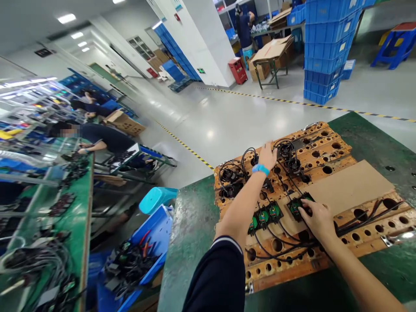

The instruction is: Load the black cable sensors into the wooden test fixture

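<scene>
A brown wooden board (344,225) full of round holes lies on the green table, with black cabled parts set in it. My left hand (268,157) reaches over its far side, fingers bent down among the black cables (249,157); what they grip is hidden below them. Close by sit round black parts with looped cables (286,151). My right hand (317,219) pinches the edge of a small green circuit board in a black frame (295,209). To its left, several similar green circuit boards (274,211) stand in a row, their cables trailing toward me.
A flat cardboard sheet (354,184) covers part of the wooden board's right side. A blue bin of cabled parts (159,234) and a turquoise stool (156,200) stand left of the green table (195,216). Stacked blue crates (328,47) rise behind. A co-worker (100,136) works at the left bench.
</scene>
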The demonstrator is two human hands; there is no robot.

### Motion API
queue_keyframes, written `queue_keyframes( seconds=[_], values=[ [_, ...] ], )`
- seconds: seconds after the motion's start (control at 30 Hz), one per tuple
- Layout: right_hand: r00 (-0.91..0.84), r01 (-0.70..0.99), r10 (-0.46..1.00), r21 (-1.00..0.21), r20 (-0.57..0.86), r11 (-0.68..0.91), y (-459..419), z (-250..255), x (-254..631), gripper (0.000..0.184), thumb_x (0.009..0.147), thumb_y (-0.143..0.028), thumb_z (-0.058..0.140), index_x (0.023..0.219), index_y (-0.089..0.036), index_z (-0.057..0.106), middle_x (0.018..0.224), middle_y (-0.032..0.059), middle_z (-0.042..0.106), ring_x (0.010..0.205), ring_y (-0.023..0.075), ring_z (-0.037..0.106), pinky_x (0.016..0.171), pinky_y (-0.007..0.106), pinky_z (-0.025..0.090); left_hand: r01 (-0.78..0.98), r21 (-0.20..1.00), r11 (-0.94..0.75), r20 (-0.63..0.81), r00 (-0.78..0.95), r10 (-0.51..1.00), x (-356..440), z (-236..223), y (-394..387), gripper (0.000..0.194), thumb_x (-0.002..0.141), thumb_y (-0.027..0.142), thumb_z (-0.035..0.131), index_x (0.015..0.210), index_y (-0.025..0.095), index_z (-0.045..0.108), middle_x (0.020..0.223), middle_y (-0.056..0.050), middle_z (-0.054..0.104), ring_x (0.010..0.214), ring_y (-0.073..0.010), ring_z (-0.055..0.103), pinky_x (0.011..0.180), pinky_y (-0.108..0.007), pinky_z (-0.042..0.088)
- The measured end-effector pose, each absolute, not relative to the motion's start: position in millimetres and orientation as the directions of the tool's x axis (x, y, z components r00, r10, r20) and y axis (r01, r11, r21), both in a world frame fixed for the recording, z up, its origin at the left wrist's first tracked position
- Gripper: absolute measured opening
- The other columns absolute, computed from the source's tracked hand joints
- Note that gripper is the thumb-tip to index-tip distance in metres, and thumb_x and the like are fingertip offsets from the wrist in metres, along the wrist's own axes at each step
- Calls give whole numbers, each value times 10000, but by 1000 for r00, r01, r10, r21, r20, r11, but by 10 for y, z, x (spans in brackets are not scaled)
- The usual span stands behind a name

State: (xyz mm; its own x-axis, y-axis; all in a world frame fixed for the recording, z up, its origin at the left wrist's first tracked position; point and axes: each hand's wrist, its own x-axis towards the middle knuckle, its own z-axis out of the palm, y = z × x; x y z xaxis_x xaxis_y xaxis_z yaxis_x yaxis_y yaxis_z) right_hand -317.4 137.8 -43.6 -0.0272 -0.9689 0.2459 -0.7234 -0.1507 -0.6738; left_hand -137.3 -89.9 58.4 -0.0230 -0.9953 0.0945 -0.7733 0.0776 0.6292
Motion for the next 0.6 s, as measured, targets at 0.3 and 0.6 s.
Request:
queue_keyframes(
  seconds=[0.3,0.6],
  values=[
    [110,-595,-986,-786,123,-165,1465,-418,-3083,377,947,-200,421,1266,-174,619,1080,56,716,978,214,646,928,404,505,-912,309,271,-14,-289,-957,-1163,18,1424,922,675,761,714,1462,343,478,1528,-158,455,1460,-429,328,1183,-679,215],
    [114,-702,-964,-667,239,-248,1569,-561,-3352,344,992,-338,487,1210,-142,667,1216,137,634,1098,264,604,989,446,524,-868,428,251,6,-275,-961,-980,-247,1443,757,870,627,598,1523,295,407,1406,-130,580,1352,-338,476,1127,-539,388]
  ],
)
